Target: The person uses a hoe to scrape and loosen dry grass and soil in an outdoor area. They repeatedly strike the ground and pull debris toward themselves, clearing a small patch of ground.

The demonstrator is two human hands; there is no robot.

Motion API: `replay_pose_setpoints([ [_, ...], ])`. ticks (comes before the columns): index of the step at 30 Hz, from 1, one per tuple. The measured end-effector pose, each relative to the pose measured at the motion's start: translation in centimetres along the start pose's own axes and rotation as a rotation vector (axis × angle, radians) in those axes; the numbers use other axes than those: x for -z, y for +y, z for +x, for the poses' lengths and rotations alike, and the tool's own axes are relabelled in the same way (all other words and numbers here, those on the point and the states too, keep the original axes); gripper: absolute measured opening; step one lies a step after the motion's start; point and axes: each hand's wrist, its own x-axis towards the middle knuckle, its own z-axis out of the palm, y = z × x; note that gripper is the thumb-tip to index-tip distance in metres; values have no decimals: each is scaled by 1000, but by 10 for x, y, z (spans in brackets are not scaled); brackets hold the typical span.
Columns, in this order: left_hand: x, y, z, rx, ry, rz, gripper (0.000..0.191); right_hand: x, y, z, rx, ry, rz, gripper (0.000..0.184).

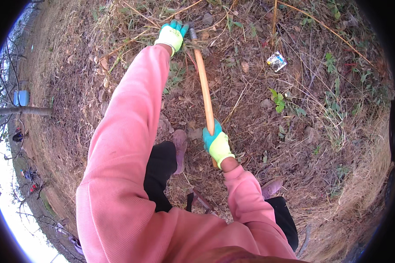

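Note:
My right hand point(220, 144), in a yellow and teal work glove, is closed around the lower part of a pale wooden handle point(204, 85). The handle runs away from me and ends in a grey metal socket point(193, 33); dry grass hides the tool's head, so its exact kind is unclear. Just left of that socket, my left hand point(171, 36), gloved alike, reaches down to the dry grass stems point(135, 37). Its fingertips point away from me, and whether they grip any stems cannot be made out. Loose stalks lie across the handle near the socket.
A crumpled printed packet point(276, 61) lies on the littered ground to the right. Stones point(245, 67) and a green seedling point(278, 100) dot the soil. My shoes point(180, 149) stand either side of the handle's near end. Far left are a tree trunk point(23, 110) and a blue container point(21, 98).

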Motion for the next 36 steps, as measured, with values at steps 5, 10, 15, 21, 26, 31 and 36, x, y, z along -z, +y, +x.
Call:
replay_pose_setpoints([
  [5,-47,-43,-6,279,-275,-204,46,25,-11,4,-90,-69,61,54],
  [10,-77,-57,-63,226,-300,-362,29,44,-24,13,-199,-263,265,41],
  [15,-28,-75,-46,80,-94,-249,25,18,-42,52,-47,-296,275,32],
  [21,12,-70,-50,18,-235,-152,31,38,6,-25,-163,-156,290,31],
  [26,-23,-60,-87,64,-127,-297,26,101,34,-181,-411,-7,272,27],
  [31,-57,-80,-199,-80,-338,-240,23,143,28,-262,-342,63,268,25],
  [36,-73,-91,-272,107,-286,-320,33,120,24,-219,-300,-7,355,28],
])
